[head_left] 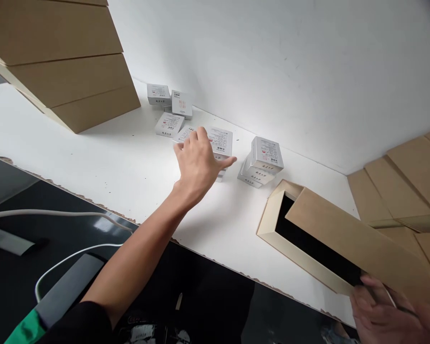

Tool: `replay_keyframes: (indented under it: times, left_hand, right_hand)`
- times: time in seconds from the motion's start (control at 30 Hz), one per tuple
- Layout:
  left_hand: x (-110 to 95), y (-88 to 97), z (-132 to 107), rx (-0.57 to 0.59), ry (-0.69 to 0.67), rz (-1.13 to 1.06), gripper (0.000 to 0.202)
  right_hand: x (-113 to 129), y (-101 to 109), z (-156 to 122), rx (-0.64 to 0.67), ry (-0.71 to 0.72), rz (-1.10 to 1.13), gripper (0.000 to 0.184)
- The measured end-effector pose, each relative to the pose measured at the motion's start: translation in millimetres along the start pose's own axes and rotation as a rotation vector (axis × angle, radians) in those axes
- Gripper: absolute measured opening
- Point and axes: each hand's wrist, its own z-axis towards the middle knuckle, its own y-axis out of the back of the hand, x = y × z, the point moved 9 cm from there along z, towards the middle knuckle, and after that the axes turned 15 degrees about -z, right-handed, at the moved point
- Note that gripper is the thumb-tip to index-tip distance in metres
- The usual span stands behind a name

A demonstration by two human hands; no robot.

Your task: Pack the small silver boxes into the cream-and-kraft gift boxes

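— white tabletop (103, 157) ran along a white wall (290, 71). entry taken from the head view. where was the left hand (198, 162)?
— it was extended over the middle of the tabletop, palm down, fingers spread, thumb out to the side. the fingertips lay on a small white box (222, 139) with print on its face.
— gripped?
— no closure was seen and the hand lay open on top of it. whether a second box sat under the palm could not be told.
— and the right hand (380, 310)?
— it was at the lower right edge of frame, blurred, with fingers curled round the near end of a kraft box (344, 234). the far end of that box rested on the tabletop and stood open, dark inside, with a pale inner tray showing.
— neighbours?
— a stack of white boxes (263, 160) stood just beside the left thumb, between it and the open end of the kraft box. scattered white boxes (169, 123) lay further back, near the wall. stacked cardboard cartons (68, 71) sat at far left and flat cardboard pieces (408, 177) at right. a white cable (57, 211) ran over the dark floor below the table edge.
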Motion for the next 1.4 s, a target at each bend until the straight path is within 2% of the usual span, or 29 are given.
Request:
replay_keyframes:
  times: [0.07,0.13,0.27,0.33,0.4,0.47,0.53,0.63,0.67,0.73,0.8,0.87,0.93,1.0,1.1,1.17,1.23,1.3,1.33,1.4]
  left_hand:
    - [1,1.3,2,-0.010,-0.009,0.009,0.061]
    - [3,6.0,2,-0.028,-0.034,-0.069,0.062]
    - [-8,29.7,-9,-0.160,-0.182,-0.422,0.064]
    - [-20,42.8,-26,-0.245,-0.284,-0.671,0.054]
    - [-35,43.6,-45,-0.209,-0.366,-0.950,0.045]
    - [-55,29.9,-64,-0.012,-0.427,-1.146,0.044]
    - [-79,9.6,-84,0.234,-0.511,-1.130,0.048]
    - [-120,-17.8,-118,0.463,-0.815,-0.834,0.048]
    - [-133,-29.7,-129,0.532,-0.928,-0.714,0.049]
    - [-158,-58.9,-147,0.692,-1.095,-0.493,0.053]
    - [-176,-90.9,-155,0.860,-1.156,-0.301,0.056]
    - [-182,-125.3,-157,1.077,-1.079,-0.105,0.056]
    - [-174,-153.2,-159,1.322,-0.913,0.081,0.052]
    - [-163,-165.9,-162,1.505,-0.753,0.178,0.064]
    - [-151,-166.6,-163,1.627,-0.604,0.222,0.080]
    - [-149,-161.7,-159,1.607,-0.610,0.224,0.076]
    - [-161,-149.5,-148,1.435,-0.774,0.079,0.066]
    - [-171,-123.7,-120,1.072,-0.886,-0.159,0.050]
    - [-167,-106.5,-98,0.835,-0.855,-0.247,0.041]
    - [-132,-69.3,-54,0.352,-0.629,-0.278,0.025]
  right_hand:
    - [2,-1,4,0.006,-0.001,0.081,0.044]
    - [-1,1,6,0.002,-0.063,0.140,0.045]
    - [5,-4,8,0.004,-0.166,0.225,0.051]
    - [20,-7,4,-0.092,-0.151,0.291,0.048]
    - [41,-8,-3,-0.259,-0.054,0.320,0.038]
    - [64,-9,-15,-0.412,0.104,0.209,0.036]
    - [78,-23,-22,-0.413,0.223,-0.079,0.041]
    - [76,-53,-26,-0.299,0.363,-0.618,0.038]
    - [75,-61,-29,-0.305,0.448,-0.764,0.038]
    - [77,-70,-38,-0.393,0.652,-0.943,0.034]
    - [77,-75,-44,-0.463,0.780,-1.004,0.027]
    - [77,-77,-44,-0.492,0.821,-1.003,0.025]
    - [79,-78,-44,-0.509,0.842,-0.981,0.027]
    - [82,-78,-45,-0.547,0.868,-0.960,0.030]
    - [83,-77,-46,-0.592,0.887,-0.936,0.029]
    - [82,-77,-46,-0.605,0.895,-0.931,0.029]
    - [81,-77,-47,-0.614,0.901,-0.926,0.029]
    - [82,-77,-47,-0.617,0.904,-0.919,0.030]
    - [82,-77,-47,-0.620,0.905,-0.914,0.030]
    - [83,-76,-48,-0.633,0.910,-0.909,0.029]
